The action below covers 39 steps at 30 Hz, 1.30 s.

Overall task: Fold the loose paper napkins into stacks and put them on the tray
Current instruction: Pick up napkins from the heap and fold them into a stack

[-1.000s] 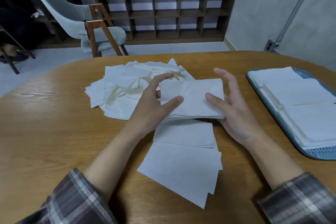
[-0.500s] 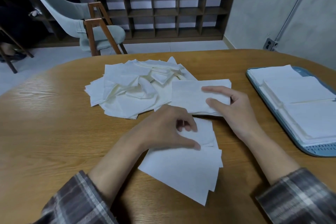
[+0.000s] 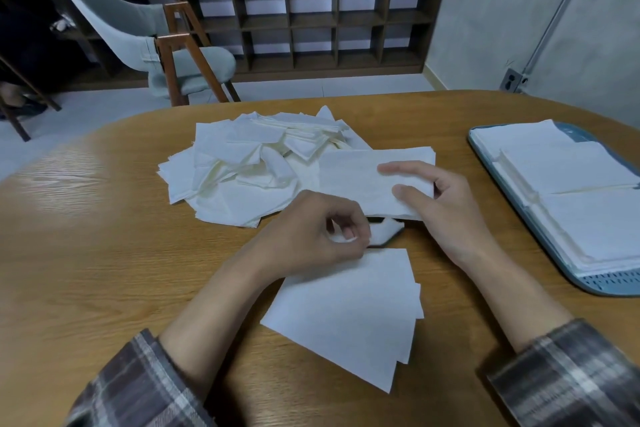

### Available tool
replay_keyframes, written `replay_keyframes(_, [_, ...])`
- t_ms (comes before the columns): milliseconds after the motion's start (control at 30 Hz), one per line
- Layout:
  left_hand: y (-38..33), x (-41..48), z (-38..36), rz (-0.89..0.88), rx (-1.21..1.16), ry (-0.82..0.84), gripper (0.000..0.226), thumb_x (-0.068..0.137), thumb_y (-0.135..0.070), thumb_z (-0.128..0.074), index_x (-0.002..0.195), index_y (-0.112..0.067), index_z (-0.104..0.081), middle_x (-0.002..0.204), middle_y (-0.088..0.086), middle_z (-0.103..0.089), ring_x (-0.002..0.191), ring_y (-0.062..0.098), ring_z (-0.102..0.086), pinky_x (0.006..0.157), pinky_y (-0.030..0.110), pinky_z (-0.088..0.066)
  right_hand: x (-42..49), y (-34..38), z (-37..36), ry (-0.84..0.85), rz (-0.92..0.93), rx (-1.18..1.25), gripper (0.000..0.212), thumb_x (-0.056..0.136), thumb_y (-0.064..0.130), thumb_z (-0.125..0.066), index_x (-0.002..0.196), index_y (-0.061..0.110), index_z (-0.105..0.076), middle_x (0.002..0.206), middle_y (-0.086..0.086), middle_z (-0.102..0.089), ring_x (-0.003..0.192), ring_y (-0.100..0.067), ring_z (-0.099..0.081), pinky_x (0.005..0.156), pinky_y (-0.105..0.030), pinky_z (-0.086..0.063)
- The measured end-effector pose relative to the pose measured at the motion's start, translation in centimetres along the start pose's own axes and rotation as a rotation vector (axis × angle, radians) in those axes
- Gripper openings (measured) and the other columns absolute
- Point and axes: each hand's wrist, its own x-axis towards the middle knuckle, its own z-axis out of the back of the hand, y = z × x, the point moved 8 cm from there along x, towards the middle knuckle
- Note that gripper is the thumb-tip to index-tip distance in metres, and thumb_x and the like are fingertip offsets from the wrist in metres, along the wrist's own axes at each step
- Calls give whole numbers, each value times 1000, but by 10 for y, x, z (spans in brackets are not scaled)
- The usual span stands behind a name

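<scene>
Head view, roughly midway: folded stacks [image 3: 568, 170] on the tray [image 3: 616, 282], right hand [image 3: 446, 208] clamped on another folded stack [image 3: 360, 177] beside the loose pile [image 3: 235, 170], left hand [image 3: 311, 236] pinching a napkin [image 3: 384, 230], flat sheets [image 3: 346, 315] and pile left to fold.

loose pile [image 3: 242, 177] behind flat stack [image 3: 346, 315] | tray [image 3: 491, 163] right, napkins in it | all on table [image 3: 86, 270]

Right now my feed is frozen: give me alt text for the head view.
The right hand holds a folded napkin stack over a wooden table, while the left hand pinches a single napkin just below it. A loose pile lies behind, flat napkins lie nearest the person, and a tray on the right holds finished stacks.
</scene>
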Motion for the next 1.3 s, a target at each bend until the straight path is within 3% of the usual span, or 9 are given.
replay_keyframes(67, [-1, 0, 11, 25, -124, -79, 12, 89, -6, -75, 90, -18, -78, 84, -6, -76, 79, 11, -68, 76, 33, -58, 1, 1, -4, 36, 5, 51, 28, 102, 8, -61, 112, 24, -80, 120, 15, -76, 124, 1, -62, 102, -18, -43])
replay_keyframes(133, [0, 0, 22, 43, -230, -164, 11, 93, -6, -74, 91, -16, -78, 80, -5, -73, 74, 12, -63, 70, 24, -53, 1, 2, -8, 79, 17, 132, 23, 102, 29, -60, 110, 25, -81, 123, 7, -77, 129, -8, -62, 111, -31, -41])
replay_keyframes(233, [3, 0, 32, 62, -285, -251, 6, 95, -11, -76, 94, -16, -79, 82, 0, -72, 78, 13, -63, 72, 17, -48, -2, 4, -14, 136, 27, 179, 36, 91, 53, -70, 110, 25, -83, 122, 2, -77, 124, -15, -66, 109, -37, -47])
replay_keyframes(300, [5, 0, 35, 68, -296, -286, 5, 95, -14, -76, 97, -16, -80, 88, 3, -75, 83, 19, -67, 76, 15, -49, -4, 5, -18, 172, 20, 172, 27, 96, 37, -75, 111, 15, -81, 113, 1, -79, 109, -12, -72, 92, -27, -53])
replay_keyframes(400, [3, -1, 36, 65, -298, -311, 8, 97, -18, -76, 103, -18, -81, 94, -8, -78, 92, 5, -71, 82, 12, -49, -6, 4, -18, 160, 11, 167, 16, 96, 17, -73, 107, 8, -79, 104, -2, -81, 96, -14, -75, 81, -21, -55])
replay_keyframes(667, [15, -3, 50, 161, -231, -370, 28, 87, -27, -86, 113, -34, -77, 93, -6, -75, 99, 5, -67, 83, 16, -51, -2, -8, -9, 52, -146, 296, 22, 92, 20, -76, 112, 12, -78, 114, -8, -79, 107, -27, -76, 97, -40, -57])
replay_keyframes(933, [10, -8, 64, 132, -371, -322, 29, 86, -16, -86, 113, -22, -78, 93, 1, -79, 91, 14, -76, 72, 26, -58, -4, -4, -20, 158, -196, 513, 36, 98, 34, -64, 120, 7, -74, 116, -12, -78, 102, -20, -75, 75, -22, -58])
replay_keyframes(1133, [12, -5, 57, 120, -315, -379, 28, 84, -20, -89, 109, -27, -78, 90, -4, -77, 93, 13, -73, 73, 21, -55, -11, -2, -35, 270, -206, 489, 38, 95, 29, -73, 129, 13, -69, 129, -11, -74, 121, -31, -70, 92, -32, -60])
replay_keyframes(1300, [12, -4, 55, 126, -269, -404, 29, 84, -24, -89, 110, -33, -77, 91, -8, -75, 97, 5, -69, 75, 17, -52, -10, 0, -35, 249, -168, 360, 41, 92, 22, -69, 134, 19, -66, 130, -4, -74, 123, -26, -70, 105, -45, -54])
